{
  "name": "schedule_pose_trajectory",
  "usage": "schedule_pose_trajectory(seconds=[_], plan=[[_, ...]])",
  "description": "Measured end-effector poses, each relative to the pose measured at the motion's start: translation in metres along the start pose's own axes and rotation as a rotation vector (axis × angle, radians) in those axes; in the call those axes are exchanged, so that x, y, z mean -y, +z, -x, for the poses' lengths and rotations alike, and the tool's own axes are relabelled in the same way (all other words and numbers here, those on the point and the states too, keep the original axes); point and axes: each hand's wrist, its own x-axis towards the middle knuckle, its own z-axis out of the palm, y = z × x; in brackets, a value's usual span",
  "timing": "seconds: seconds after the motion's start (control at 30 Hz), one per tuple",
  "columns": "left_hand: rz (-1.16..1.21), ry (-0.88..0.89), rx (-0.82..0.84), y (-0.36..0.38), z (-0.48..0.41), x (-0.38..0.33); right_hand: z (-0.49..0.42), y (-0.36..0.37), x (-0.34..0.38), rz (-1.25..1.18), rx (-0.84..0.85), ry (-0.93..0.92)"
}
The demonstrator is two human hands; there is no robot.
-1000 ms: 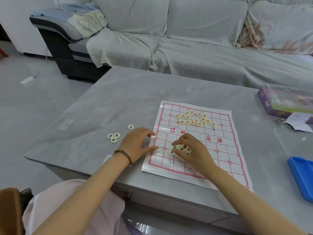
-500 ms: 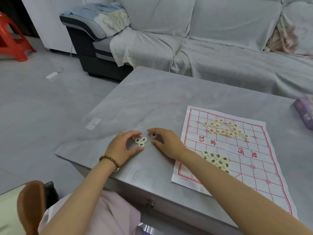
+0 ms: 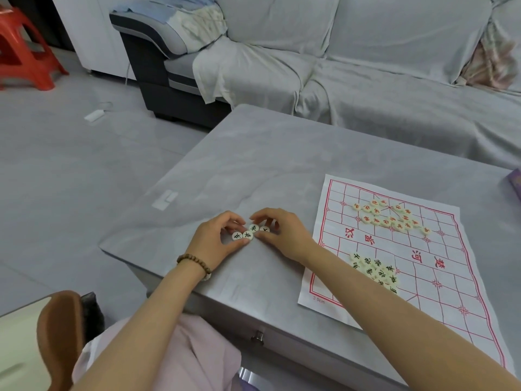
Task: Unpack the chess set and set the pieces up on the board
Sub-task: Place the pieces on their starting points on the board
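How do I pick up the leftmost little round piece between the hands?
Come from above and pinch the rim of the leftmost cream disc with black writing, front and back. It lies flat on the grey table, with a neighbouring disc touching its right edge.
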Motion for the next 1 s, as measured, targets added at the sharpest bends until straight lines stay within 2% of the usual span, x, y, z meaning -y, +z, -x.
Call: schedule_pose_trajectory(seconds=[0.4, 0.57, 0.77, 0.87, 1.0], plan=[[0.027, -0.021, 0.007, 0.006, 0.001, -0.012, 0.014, -0.006, -0.002, -0.008, -0.079, 0.021], [0.045, 0.063, 0.043, 0.028, 0.003, -0.044, 0.060, -0.044, -0.012, 0.021, -0.218, 0.046], [-0.045, 0.164, 0.281, 0.080, 0.019, -0.093, 0.153, -0.099, -0.041, 0.099, -0.329, 0.233], [-0.112, 0.226, 0.409, 0.110, 0.029, -0.112, 0.191, -0.110, -0.051, 0.118, -0.351, 0.275], [-0.222, 0.260, 0.464, 0.134, 0.037, -0.125, 0.215, -0.106, -0.055, 0.107, -0.315, 0.269]])
